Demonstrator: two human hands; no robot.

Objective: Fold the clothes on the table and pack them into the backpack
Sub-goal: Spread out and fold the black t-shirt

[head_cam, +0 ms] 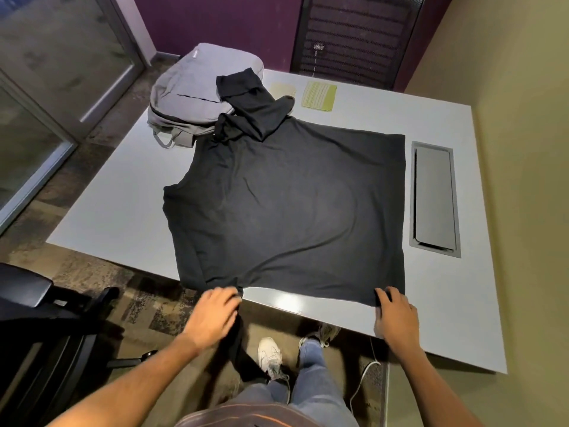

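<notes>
A black long-sleeved shirt (286, 204) lies spread flat on the white table (431, 318). One sleeve is bent over the far edge and rests on the grey backpack (191, 94) at the far left. The other sleeve hangs off the near table edge beside my left hand. My left hand (215, 315) grips the shirt's near left corner at the table edge. My right hand (395, 315) pinches the near right corner, fingers curled over the hem.
A grey cable hatch (434, 195) is set into the table right of the shirt. Two green-yellow pads (318, 95) lie at the far side. A black mesh chair (354, 35) stands behind the table, another chair (27, 303) at my left. A white cable (363, 380) hangs near my legs.
</notes>
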